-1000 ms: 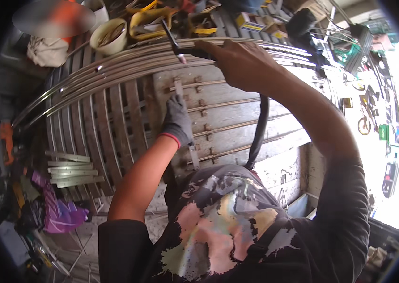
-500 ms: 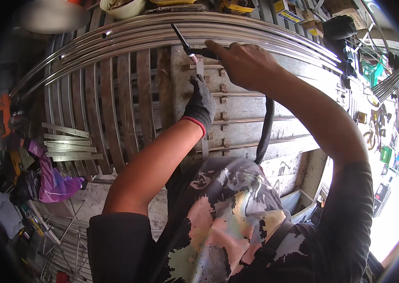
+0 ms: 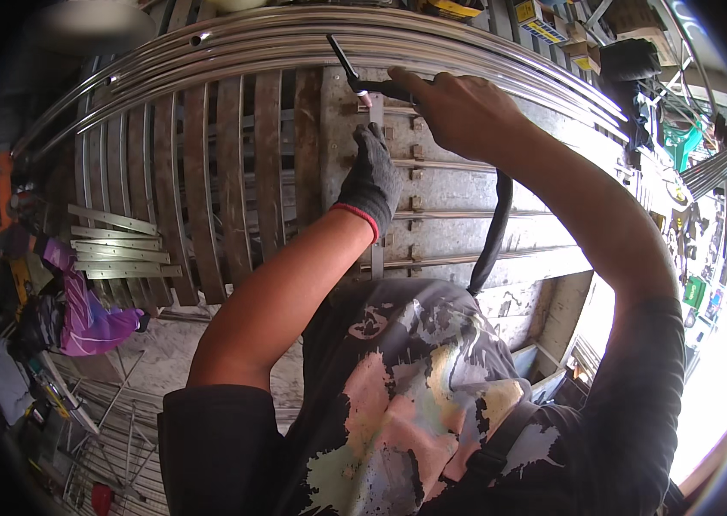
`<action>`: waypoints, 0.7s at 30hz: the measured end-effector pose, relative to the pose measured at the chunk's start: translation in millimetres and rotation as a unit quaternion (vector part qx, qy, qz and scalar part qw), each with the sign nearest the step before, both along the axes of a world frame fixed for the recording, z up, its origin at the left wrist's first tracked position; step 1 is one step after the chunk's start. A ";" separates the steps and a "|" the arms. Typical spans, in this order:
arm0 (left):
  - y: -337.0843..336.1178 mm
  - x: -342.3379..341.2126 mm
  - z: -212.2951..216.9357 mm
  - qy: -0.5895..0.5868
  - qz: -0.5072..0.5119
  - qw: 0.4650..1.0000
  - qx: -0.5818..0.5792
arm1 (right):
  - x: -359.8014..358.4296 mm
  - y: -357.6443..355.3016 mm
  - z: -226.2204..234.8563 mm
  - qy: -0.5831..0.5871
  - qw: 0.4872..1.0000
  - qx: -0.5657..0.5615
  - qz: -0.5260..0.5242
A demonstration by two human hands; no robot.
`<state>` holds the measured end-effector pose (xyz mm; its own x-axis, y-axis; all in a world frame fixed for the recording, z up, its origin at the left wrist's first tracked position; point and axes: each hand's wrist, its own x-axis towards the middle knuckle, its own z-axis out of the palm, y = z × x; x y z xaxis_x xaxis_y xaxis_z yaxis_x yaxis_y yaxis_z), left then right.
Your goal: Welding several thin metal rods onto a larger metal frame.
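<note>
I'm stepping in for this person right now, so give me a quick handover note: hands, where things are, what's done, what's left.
Left hand: gloved, pressing an upright metal strip against the metal frame.
Right hand: bare, gripping a torch with its tip at the strip's top end; its black hose hangs down by the chest.
Bent tubes arch across the top of the frame; loose flat strips lie to the left.
Done: strip set in place across the horizontal rods.
Left: whether any joint is finished cannot be told; lower crossings look untouched.

A dark grey glove (image 3: 372, 185) with a red cuff, silvery metal bars (image 3: 312, 43), and a purple cloth (image 3: 88, 314).
</note>
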<state>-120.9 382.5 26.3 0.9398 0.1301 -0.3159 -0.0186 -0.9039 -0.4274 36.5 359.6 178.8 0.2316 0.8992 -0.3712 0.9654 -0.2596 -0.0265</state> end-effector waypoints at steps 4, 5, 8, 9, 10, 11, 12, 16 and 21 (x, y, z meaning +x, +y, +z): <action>-0.1 1.4 -2.3 0.002 0.000 1.000 0.009 | -3.5 1.2 1.7 -0.011 1.000 -0.018 0.001; -0.1 1.7 -2.6 0.003 0.001 1.000 0.009 | -4.4 1.2 1.9 -0.016 1.000 -0.019 0.005; -1.1 2.3 -1.8 0.001 0.002 1.000 0.004 | -8.4 1.2 6.1 -0.006 1.000 -0.021 0.000; -1.5 2.3 -1.3 0.003 0.002 1.000 0.002 | -7.6 -0.2 3.8 -0.006 1.000 -0.022 0.000; -1.3 2.2 -0.1 0.004 0.001 1.000 0.002 | -7.1 -1.2 1.6 -0.006 1.000 -0.011 0.011; -1.2 2.2 1.0 0.005 0.000 1.000 0.002 | -6.7 -2.2 -0.1 -0.007 1.000 -0.001 0.022; -1.0 2.5 2.1 0.005 -0.001 1.000 0.000 | -6.8 -3.8 -1.5 -0.006 1.000 -0.001 0.022; -1.2 3.7 2.5 0.022 -0.001 1.000 0.009 | -22.9 -4.1 1.1 -0.010 1.000 -0.020 0.009; -3.5 6.2 -2.2 0.015 0.009 1.000 -0.002 | -39.7 -9.1 -2.1 -0.009 1.000 -0.012 -0.005</action>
